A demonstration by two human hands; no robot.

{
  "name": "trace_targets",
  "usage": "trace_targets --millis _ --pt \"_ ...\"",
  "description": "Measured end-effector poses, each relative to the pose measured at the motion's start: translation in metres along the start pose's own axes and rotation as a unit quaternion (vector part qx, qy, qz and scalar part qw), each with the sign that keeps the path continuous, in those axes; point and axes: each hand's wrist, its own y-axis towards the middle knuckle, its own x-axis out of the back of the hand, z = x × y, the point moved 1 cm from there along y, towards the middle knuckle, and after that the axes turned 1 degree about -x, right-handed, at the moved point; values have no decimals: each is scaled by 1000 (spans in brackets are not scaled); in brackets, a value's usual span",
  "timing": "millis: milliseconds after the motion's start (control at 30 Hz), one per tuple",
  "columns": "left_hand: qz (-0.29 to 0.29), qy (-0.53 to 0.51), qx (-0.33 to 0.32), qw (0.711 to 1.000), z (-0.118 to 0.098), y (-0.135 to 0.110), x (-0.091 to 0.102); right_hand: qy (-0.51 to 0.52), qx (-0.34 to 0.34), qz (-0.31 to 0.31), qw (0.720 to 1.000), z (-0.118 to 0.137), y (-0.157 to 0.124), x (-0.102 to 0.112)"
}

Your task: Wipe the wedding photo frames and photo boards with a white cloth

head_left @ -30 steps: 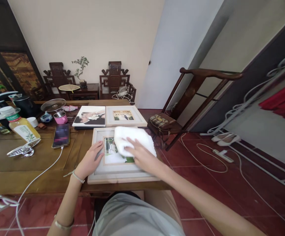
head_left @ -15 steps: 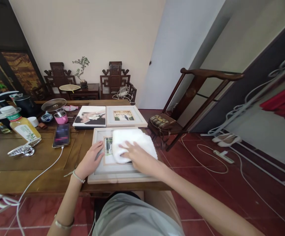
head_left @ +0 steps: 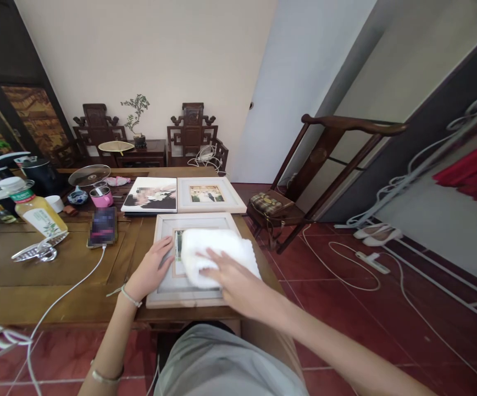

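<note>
Nearest me: pale picture frame (head_left: 189, 302) face-up at the table's (head_left: 77, 308) near edge. My left hand (head_left: 153, 267) lies along its left border, fingers loosely extended, gripping nothing. My right hand (head_left: 238, 280) presses down on a folded white cloth (head_left: 220, 242), thumb and fingers bunching it; cloth covers most of the photo. Leftward, a phone (head_left: 102, 226) on a white cable. Just beyond the frame, a second frame (head_left: 232, 196), touching a photo panel (head_left: 160, 186). Farthest, by the wall: potted tree (head_left: 136, 113) between carved chairs (head_left: 192, 129).
</note>
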Motion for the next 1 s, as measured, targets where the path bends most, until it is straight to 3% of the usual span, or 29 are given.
trace_targets --millis 167,233,333,467,633,767,867,1000 --pt "10 1 1 1000 -1 0 2 -67 -57 -125 988 -57 60 6" --pt "7 0 0 1000 -1 0 2 -84 -51 -121 988 -67 79 10" --pt "-1 -2 -3 1000 0 0 1 -99 -39 -54 993 -65 92 12" --pt "-5 -3 -9 1000 2 -1 0 -104 -21 25 994 -38 71 9" --pt "-15 -7 -12 1000 2 -2 -1 -56 22 87 994 8 3 17" --pt "-17 -7 -12 1000 0 -2 0 -4 16 109 994 36 -38 25" --pt "-15 -7 -12 1000 0 -2 0 -4 2 113 994 41 -41 19" --pt "-17 -8 -12 1000 1 -2 -1 -28 -1 62 998 21 -16 4"
